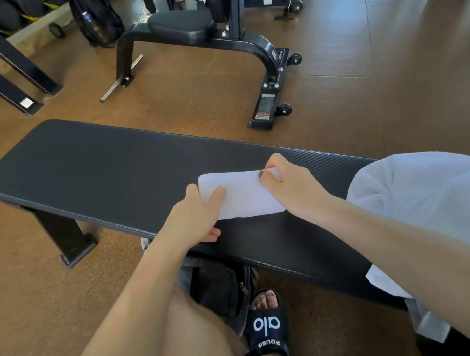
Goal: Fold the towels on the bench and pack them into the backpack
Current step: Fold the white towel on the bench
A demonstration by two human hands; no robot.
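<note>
A brown floor (359,46) carries a black padded worktop (94,164) lying across the view. Behind it stands another black bench frame (257,46) whose small warning label is too small to read. A large white towel (435,199) drapes over the worktop's right end. A black backpack (220,290) sits on the floor under the near edge, beside a black slide sandal (267,329) printed "alo". A small folded white towel (244,194) lies on the worktop. The left hand (200,217) pinches its left end, thumb on top; the right hand (290,186) grips its right end with curled fingers (269,178).
</note>
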